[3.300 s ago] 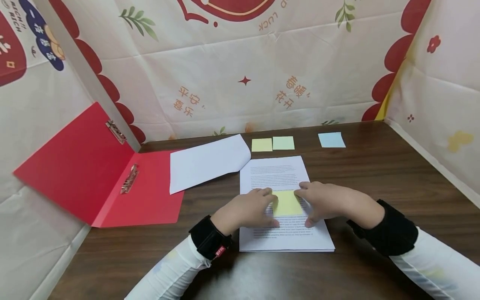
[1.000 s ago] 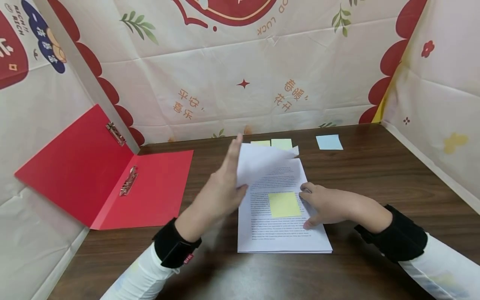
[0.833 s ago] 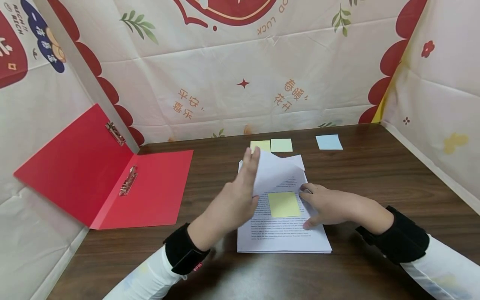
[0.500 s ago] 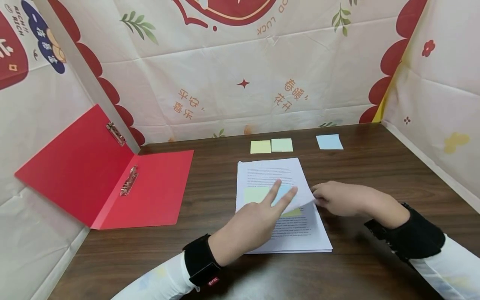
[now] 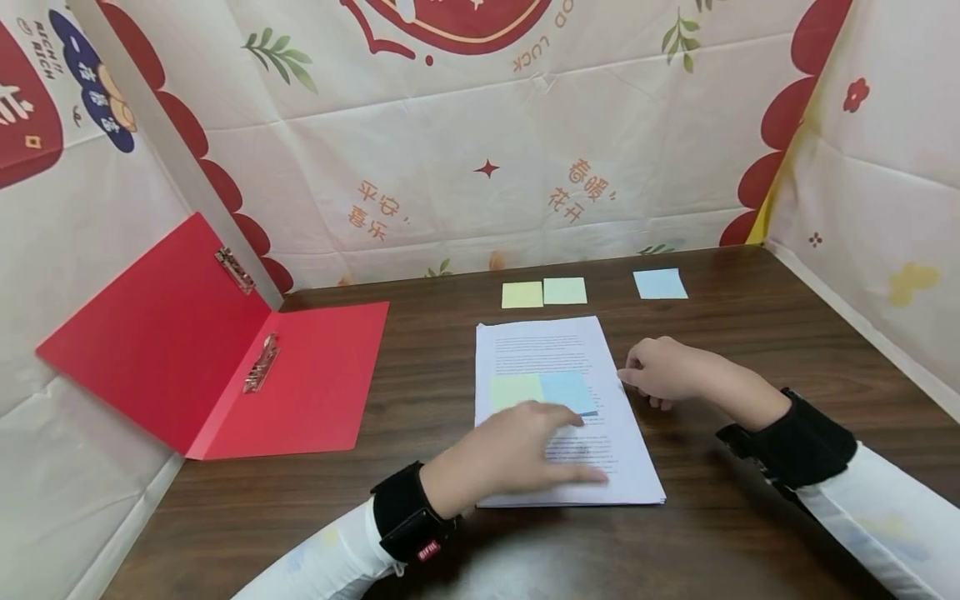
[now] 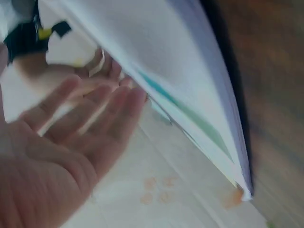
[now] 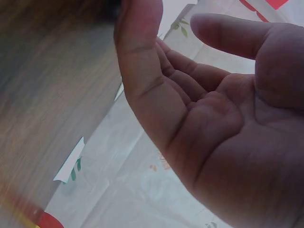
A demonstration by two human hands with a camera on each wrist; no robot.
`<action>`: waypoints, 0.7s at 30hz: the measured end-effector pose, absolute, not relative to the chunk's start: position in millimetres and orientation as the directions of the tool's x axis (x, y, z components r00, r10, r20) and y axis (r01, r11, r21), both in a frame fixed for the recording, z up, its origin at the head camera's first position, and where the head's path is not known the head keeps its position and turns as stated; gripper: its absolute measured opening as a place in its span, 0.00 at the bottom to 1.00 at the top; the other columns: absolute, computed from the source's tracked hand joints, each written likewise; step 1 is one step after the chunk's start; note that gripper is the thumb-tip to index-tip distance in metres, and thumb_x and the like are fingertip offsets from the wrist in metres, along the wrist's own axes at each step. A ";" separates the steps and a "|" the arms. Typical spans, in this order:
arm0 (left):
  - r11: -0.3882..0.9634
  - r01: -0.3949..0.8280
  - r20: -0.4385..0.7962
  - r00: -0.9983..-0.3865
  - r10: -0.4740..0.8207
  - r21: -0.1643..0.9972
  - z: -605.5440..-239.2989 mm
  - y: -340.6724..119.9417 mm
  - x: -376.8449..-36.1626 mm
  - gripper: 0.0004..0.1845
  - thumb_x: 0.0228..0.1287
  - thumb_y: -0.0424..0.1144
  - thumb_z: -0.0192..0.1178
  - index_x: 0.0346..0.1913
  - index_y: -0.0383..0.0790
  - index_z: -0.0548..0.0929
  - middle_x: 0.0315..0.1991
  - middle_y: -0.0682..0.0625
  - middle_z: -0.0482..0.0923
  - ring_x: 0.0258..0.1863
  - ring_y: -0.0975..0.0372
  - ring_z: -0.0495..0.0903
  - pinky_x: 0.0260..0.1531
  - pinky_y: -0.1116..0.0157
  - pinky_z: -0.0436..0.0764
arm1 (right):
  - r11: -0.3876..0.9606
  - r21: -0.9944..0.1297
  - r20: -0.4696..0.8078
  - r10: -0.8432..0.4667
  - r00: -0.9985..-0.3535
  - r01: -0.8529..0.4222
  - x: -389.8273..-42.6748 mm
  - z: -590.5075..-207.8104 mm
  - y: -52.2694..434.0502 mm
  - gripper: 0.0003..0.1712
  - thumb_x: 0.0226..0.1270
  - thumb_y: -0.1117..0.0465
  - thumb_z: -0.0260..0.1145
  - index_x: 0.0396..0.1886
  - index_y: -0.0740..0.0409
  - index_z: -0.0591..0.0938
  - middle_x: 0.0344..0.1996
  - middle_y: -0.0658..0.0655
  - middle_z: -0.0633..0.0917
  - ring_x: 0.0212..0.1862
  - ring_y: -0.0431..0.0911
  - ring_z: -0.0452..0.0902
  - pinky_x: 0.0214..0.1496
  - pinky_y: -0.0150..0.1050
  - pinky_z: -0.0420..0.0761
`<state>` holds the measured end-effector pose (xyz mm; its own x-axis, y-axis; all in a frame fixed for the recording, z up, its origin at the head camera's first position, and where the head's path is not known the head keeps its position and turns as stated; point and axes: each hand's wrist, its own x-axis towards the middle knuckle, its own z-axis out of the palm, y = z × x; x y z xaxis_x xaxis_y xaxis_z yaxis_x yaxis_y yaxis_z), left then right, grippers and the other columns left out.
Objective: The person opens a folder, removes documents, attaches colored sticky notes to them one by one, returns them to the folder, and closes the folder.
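Note:
A stack of printed paper (image 5: pixel 540 346) lies on the table, with a pale green sticky note (image 5: pixel 516 390) and a blue sticky note (image 5: pixel 568 392) side by side on its top sheet. My left hand (image 5: pixel 517 454) is over the lower half of the stack, fingers extended and slightly blurred. In the left wrist view its palm shows bare, near the paper's edge. Beside the stack's right edge is my right hand (image 5: pixel 667 371), fingers loosely bent. The right wrist view shows its thumb (image 7: pixel 232 35) apart from the fingers and nothing held.
An open red folder (image 5: pixel 315 375) with metal clips (image 5: pixel 261 363) stands at the left, its cover leaning on the cloth wall. Behind the stack lie loose yellow (image 5: pixel 522 295), green (image 5: pixel 565 291) and blue (image 5: pixel 660 284) sticky notes on the wooden table (image 5: pixel 420 350).
The sheet turned over to the left has come back down onto the stack, covering the page with the yellow note. My left hand followed it rightward; my right hand has moved off the page.

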<state>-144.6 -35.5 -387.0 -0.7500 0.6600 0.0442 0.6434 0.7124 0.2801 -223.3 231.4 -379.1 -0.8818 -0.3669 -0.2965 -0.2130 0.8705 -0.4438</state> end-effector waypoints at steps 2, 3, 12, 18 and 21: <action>0.770 0.517 0.033 -0.837 0.546 0.373 -382.9 -42.0 -156.3 0.34 0.72 0.68 0.61 0.66 0.46 0.83 0.65 0.50 0.85 0.65 0.58 0.83 0.64 0.59 0.83 | 0.878 -0.442 -0.313 -0.344 -0.885 -0.185 -226.8 -380.0 230.1 0.16 0.83 0.56 0.61 0.40 0.64 0.84 0.26 0.57 0.83 0.26 0.44 0.81 0.30 0.37 0.87; 0.797 0.446 0.022 -0.877 0.480 0.408 -381.0 -47.3 -163.6 0.33 0.74 0.66 0.61 0.67 0.44 0.82 0.66 0.47 0.84 0.66 0.54 0.82 0.66 0.55 0.82 | 0.882 -0.438 -0.322 -0.333 -0.886 -0.172 -228.2 -380.4 229.0 0.17 0.83 0.55 0.61 0.38 0.64 0.84 0.26 0.57 0.83 0.25 0.44 0.81 0.30 0.37 0.87; 0.852 -0.009 -0.159 -0.983 0.087 0.524 -393.5 -87.3 -221.9 0.32 0.80 0.49 0.60 0.72 0.26 0.71 0.62 0.30 0.78 0.43 0.51 0.88 0.41 0.55 0.91 | 0.889 -0.452 -0.376 -0.259 -0.890 -0.067 -231.9 -388.7 214.9 0.17 0.82 0.55 0.62 0.38 0.65 0.82 0.25 0.59 0.83 0.23 0.45 0.83 0.28 0.35 0.87; 0.638 -0.150 -0.262 -0.961 0.084 0.755 -392.0 -93.3 -239.4 0.38 0.76 0.36 0.64 0.80 0.28 0.60 0.64 0.29 0.75 0.40 0.54 0.86 0.29 0.62 0.91 | 0.874 -0.481 -0.358 -0.266 -0.895 -0.067 -230.7 -389.6 209.4 0.16 0.81 0.56 0.64 0.38 0.66 0.83 0.24 0.60 0.84 0.23 0.44 0.85 0.28 0.35 0.88; 0.553 -0.214 -0.303 -0.950 0.073 0.805 -391.5 -96.4 -244.8 0.44 0.72 0.32 0.68 0.83 0.29 0.56 0.57 0.34 0.77 0.37 0.56 0.83 0.33 0.62 0.92 | 0.872 -0.486 -0.354 -0.259 -0.899 -0.060 -229.4 -388.6 209.7 0.15 0.79 0.57 0.65 0.38 0.67 0.83 0.24 0.60 0.84 0.22 0.44 0.86 0.28 0.36 0.88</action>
